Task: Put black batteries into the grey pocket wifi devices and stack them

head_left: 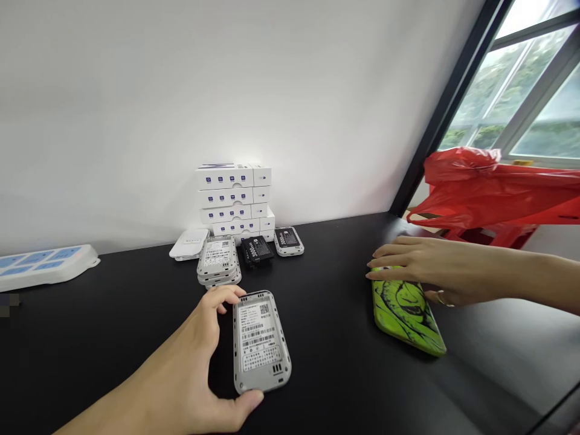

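Observation:
My left hand (pixel 193 362) grips a grey-white handheld device (pixel 261 341) by its ends, fingers at the top corner and thumb at the bottom edge. The device has no back cover, so a label with a QR code and barcodes shows in its battery bay. At the right, my right hand (pixel 408 263) lies over the upper end of a green phone case (pixel 405 308) with a black drawing, fingers across it and thumb at its right side. Whether a phone is inside cannot be seen. Behind my left hand stand several similar coverless devices (pixel 218 257) in a stack.
White boxes (pixel 233 197) are piled against the wall. Before them lie white covers (pixel 189 243), black batteries (pixel 257 249) and a device with a battery fitted (pixel 289 240). A white power strip (pixel 49 266) is far left; a red plastic bag (pixel 489 187) is beyond the black table (pixel 330 362).

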{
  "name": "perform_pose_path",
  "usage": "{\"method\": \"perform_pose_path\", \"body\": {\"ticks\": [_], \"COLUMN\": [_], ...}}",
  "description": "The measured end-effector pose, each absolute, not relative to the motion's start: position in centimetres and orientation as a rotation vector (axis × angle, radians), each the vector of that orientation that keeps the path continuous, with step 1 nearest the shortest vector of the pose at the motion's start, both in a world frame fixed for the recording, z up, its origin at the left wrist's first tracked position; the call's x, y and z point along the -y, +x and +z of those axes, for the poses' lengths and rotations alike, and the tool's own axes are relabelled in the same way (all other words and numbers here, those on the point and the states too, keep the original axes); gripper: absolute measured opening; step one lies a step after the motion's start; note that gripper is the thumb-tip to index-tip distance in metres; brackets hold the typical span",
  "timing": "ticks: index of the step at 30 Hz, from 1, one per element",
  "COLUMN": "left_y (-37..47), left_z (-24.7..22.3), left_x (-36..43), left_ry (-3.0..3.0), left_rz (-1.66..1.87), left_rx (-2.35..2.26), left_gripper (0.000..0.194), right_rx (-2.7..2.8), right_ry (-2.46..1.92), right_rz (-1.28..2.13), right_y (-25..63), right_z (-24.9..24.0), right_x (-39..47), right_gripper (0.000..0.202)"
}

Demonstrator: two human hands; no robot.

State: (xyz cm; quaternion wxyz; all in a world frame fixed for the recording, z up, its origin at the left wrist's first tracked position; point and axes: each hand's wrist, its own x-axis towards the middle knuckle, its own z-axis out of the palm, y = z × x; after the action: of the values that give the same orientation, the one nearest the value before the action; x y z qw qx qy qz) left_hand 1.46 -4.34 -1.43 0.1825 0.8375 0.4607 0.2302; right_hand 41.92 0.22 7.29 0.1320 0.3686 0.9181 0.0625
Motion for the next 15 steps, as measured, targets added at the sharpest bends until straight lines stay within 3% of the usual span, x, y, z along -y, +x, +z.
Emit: {"method": "perform_pose_path", "body": {"ticks": [15], "left_y": [2.06], "left_z": [-0.65], "left_x": [4.62], "left_ry": [2.300], "left_rz": [0.687], "left_rx": [-1.315], "left_gripper": [0.087], "right_rx": [-2.555], "right_ry": [1.101], "right_rz": [0.209], "right_y": [41.17], "right_z": [7.12], "right_x": [0.00], "right_gripper": [0.084]}}
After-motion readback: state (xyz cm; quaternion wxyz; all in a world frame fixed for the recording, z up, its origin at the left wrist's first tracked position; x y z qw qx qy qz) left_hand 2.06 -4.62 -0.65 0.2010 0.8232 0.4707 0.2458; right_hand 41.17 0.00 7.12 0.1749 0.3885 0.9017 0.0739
